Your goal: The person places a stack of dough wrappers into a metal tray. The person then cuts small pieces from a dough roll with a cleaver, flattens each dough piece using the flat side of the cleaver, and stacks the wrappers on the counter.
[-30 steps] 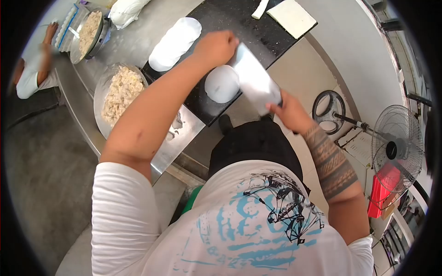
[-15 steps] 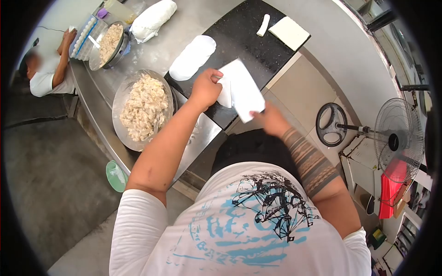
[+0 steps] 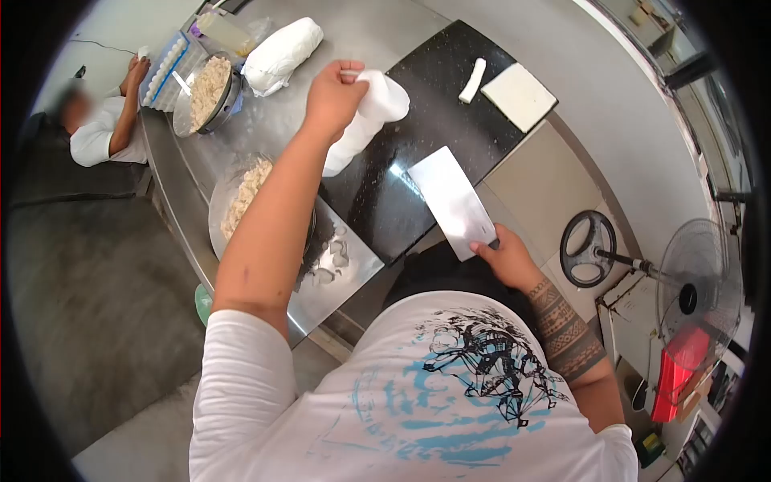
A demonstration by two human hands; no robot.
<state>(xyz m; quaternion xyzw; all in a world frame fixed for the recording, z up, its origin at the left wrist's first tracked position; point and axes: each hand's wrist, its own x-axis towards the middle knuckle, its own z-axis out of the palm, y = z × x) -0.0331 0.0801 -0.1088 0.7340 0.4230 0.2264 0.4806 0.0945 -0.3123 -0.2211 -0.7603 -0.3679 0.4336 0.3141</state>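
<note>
My left hand [image 3: 333,104] is closed on the edge of a thin white dough wrapper [image 3: 385,95], above a row of overlapping white dough wrappers [image 3: 352,146] by the board's left edge. Fingers of my right hand [image 3: 507,259] wrap round the handle of a cleaver [image 3: 451,199]. Its broad blade lies flat-side up over the near part of the black board [image 3: 373,213]. Farther back on the board are a short white dough strip [image 3: 473,80] and a flat white dough slab [image 3: 520,96].
A bowl of chunky filling [image 3: 243,197] is partly behind my left forearm. Beyond it stand another filling bowl [image 3: 210,88] and a white wrapped bundle [image 3: 281,56]. A co-worker [image 3: 104,128] is at the far left. A fan [image 3: 695,281] stands right.
My left hand has moved up and left with the wrapper, from beside the blade to over the wrapper row. My right hand has drawn the cleaver slightly back and right.
</note>
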